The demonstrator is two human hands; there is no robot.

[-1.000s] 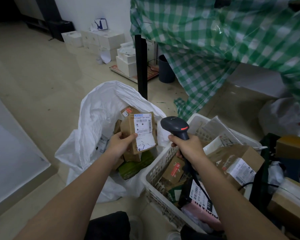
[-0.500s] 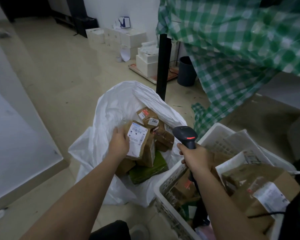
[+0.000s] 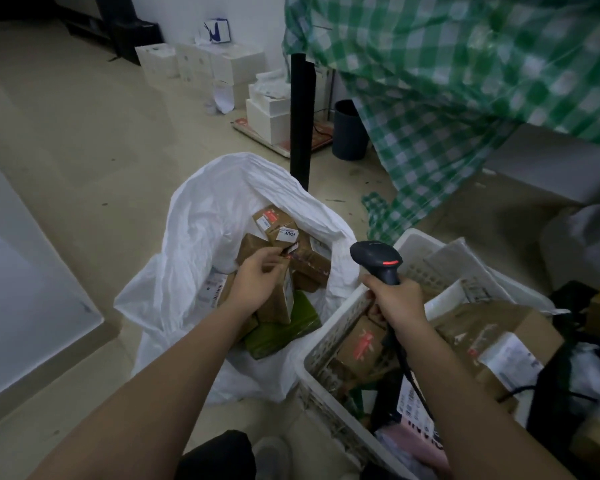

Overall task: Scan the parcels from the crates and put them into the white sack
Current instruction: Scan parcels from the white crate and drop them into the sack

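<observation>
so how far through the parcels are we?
Done: several cardboard parcels already lie in the white sack. In hand: the left hand is over the sack at a brown parcel, grip unclear; the right hand holds the scanner. Left: the white crate still holds many parcels.

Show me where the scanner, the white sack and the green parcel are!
barcode scanner [image 3: 378, 256], head view, on its black head above the red light.
white sack [image 3: 201, 244], head view, on its inner left wall.
green parcel [image 3: 284, 329], head view, on its flat top face.

The white sack [image 3: 201, 244] mouth is left open from above; its right side is hemmed by a crate [image 3: 329, 341] and black post [image 3: 300, 116].
</observation>
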